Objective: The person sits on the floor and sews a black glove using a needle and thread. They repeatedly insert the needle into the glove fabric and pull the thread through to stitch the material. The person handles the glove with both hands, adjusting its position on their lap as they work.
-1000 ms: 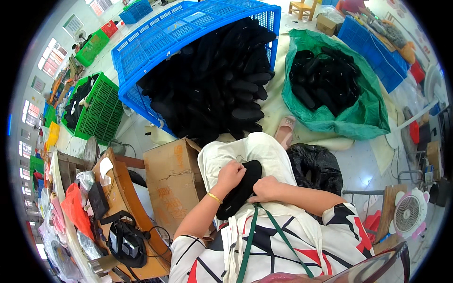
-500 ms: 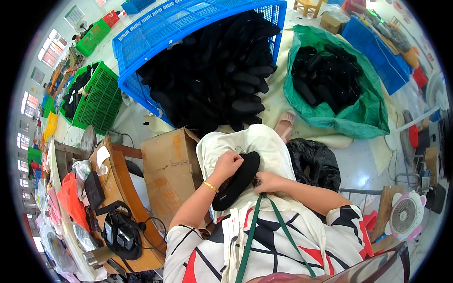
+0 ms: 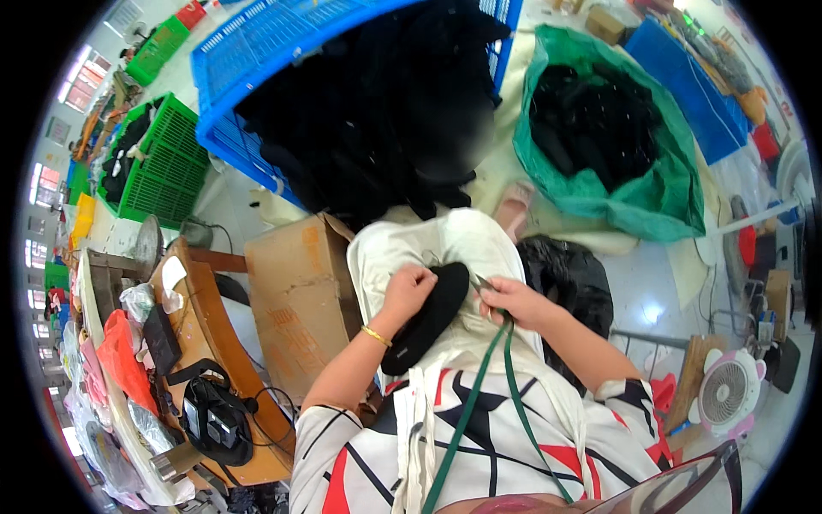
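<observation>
Across my lap, on a pale apron (image 3: 377,253), lies a long black slipper-shaped piece (image 3: 431,319) with rounded ends. My left hand (image 3: 409,291) grips its upper left edge with closed fingertips. To the right of the piece, my right hand (image 3: 516,301) is closed around small thread snips (image 3: 485,283), whose metal tip points toward the piece without touching it. A green cord (image 3: 476,387) runs from below my right hand down over my chest. The underside of the black piece is hidden.
A blue crate (image 3: 224,128) full of similar black pieces stands ahead. Right of it is a green sack (image 3: 616,214) of black pieces. A cardboard box (image 3: 295,300) and wooden table (image 3: 214,317) are at my left. A black plastic bag (image 3: 569,287) sits at my right.
My right hand has moved right and upward, away from the black piece, and the snips' tip now shows. My left hand keeps its grip. The whole view has shifted slightly.
</observation>
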A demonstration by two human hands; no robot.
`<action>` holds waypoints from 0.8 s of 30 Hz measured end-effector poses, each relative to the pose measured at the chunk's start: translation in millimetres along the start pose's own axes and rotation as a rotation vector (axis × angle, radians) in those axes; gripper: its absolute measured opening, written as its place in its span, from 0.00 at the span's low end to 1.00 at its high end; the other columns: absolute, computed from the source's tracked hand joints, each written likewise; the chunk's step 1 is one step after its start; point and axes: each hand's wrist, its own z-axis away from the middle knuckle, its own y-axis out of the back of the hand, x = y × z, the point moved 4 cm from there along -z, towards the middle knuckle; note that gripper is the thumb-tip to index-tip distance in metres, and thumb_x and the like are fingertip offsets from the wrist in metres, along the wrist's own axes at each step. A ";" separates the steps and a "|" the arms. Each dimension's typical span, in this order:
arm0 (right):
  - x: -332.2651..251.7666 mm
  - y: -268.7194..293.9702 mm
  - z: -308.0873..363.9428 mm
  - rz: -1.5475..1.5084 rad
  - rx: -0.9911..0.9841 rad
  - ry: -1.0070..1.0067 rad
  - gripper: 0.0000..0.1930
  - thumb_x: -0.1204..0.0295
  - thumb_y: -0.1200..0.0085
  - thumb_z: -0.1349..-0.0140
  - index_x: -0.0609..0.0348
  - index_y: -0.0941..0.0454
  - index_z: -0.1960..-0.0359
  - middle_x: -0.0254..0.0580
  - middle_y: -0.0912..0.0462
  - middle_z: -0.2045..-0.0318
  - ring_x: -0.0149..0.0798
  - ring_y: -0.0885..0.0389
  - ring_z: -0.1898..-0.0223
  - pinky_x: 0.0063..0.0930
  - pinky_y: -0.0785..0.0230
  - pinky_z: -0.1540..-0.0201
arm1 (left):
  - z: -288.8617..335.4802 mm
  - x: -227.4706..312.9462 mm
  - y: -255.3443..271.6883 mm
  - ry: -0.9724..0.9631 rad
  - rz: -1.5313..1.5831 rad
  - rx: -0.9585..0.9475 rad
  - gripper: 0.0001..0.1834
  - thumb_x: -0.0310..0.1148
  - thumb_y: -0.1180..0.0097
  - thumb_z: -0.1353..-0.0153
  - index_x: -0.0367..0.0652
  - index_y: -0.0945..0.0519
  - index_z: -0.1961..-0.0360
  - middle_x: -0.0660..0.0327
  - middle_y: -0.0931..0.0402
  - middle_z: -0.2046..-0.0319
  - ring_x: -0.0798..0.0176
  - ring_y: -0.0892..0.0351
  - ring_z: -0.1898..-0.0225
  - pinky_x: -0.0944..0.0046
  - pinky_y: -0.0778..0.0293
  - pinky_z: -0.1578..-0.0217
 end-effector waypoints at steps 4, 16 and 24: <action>-12.9 0.3 -23.2 0.620 0.188 0.149 0.14 0.60 0.51 0.30 0.57 0.19 0.58 0.34 0.20 0.75 0.31 0.22 0.73 0.27 0.30 0.67 | 0.1 -3.4 -5.3 0.057 0.037 0.013 0.11 0.35 0.41 0.41 0.36 0.19 0.72 0.49 0.22 0.72 0.49 0.22 0.68 0.55 0.28 0.65; -38.0 -20.6 -54.6 1.397 0.277 0.321 0.15 0.56 0.46 0.36 0.55 0.21 0.69 0.40 0.21 0.72 0.47 0.20 0.66 0.41 0.29 0.66 | -3.1 -19.3 -3.9 0.353 0.427 -0.050 0.08 0.31 0.37 0.40 0.35 0.16 0.68 0.67 0.21 0.73 0.74 0.28 0.71 0.72 0.31 0.68; -37.6 -23.9 -70.0 1.473 0.242 0.346 0.12 0.60 0.43 0.39 0.56 0.21 0.72 0.39 0.21 0.72 0.46 0.19 0.65 0.41 0.28 0.67 | -2.8 -15.8 -3.3 0.448 0.521 -0.030 0.08 0.31 0.36 0.41 0.36 0.16 0.69 0.69 0.22 0.75 0.77 0.30 0.73 0.74 0.33 0.71</action>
